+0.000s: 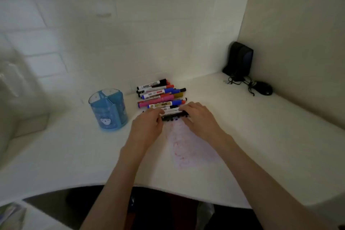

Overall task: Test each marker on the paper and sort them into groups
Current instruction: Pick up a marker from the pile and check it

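Note:
Several markers (160,95) with black, red, blue, pink and yellow caps lie side by side in a pile on the white desk, just beyond my hands. A black marker (173,117) lies crosswise at the near edge of the pile. My left hand (149,125) pinches its left end and my right hand (199,117) grips its right end. Below them lies a white sheet of paper (188,145) with faint red scribbles, partly hidden by my hands.
A blue divided pen holder (109,109) stands left of the pile. A black speaker (239,60), tangled cable and a black mouse (264,87) sit in the back right corner. Walls close the desk (74,155) behind and to the right.

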Demonstrator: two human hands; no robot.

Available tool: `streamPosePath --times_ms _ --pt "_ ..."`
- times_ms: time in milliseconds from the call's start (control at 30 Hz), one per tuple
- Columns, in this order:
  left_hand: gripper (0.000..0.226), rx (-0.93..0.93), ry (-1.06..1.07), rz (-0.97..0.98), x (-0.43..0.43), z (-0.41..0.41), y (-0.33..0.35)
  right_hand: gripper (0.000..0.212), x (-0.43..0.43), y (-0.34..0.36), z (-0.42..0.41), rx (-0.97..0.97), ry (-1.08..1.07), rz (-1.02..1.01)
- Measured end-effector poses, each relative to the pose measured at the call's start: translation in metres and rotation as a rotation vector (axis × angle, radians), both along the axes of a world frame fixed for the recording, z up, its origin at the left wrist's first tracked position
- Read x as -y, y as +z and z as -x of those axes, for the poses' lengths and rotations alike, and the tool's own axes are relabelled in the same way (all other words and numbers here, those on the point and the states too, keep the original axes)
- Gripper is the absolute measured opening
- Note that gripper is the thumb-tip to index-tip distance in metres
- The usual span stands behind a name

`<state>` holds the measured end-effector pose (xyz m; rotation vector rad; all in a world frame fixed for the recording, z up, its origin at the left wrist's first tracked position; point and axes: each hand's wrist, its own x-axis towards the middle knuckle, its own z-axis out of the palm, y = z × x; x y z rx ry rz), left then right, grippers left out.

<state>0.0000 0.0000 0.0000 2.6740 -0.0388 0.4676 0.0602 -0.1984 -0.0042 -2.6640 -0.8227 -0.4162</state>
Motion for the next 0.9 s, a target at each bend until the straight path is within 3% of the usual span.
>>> streamPosePath --times_ms 233,400,500,600,667,800,900 --pt "0.024 0.121 0.0 0.034 -0.007 -0.016 -0.014 0.03 0.003 -0.001 -0.022 -0.016 0.064 0.044" --pt "0.022 0.224 -0.009 0.238 -0.017 -0.025 -0.022 0.024 0.0 -0.001 -0.027 0.006 0.111 0.096" --pt "0.026 0.293 -0.076 0.338 -0.018 -0.029 -0.017 0.016 0.004 0.007 -0.029 -0.042 0.055 -0.103" --pt "0.042 0.37 -0.15 0.37 -0.01 -0.032 -0.003 0.011 0.0 0.015 -0.026 -0.211 0.006 -0.392" --pt "0.047 0.384 -0.162 0.411 -0.004 -0.036 0.006 0.006 -0.006 0.016 -0.02 -0.306 0.038 -0.47" --pt "0.044 0.23 -0.273 0.594 0.003 -0.045 0.005 0.013 -0.012 0.02 -0.017 -0.482 0.084 -0.813" --pt "0.041 0.053 -0.362 0.438 0.008 -0.05 -0.007 0.019 -0.011 0.021 -0.016 -0.575 0.055 -0.989"
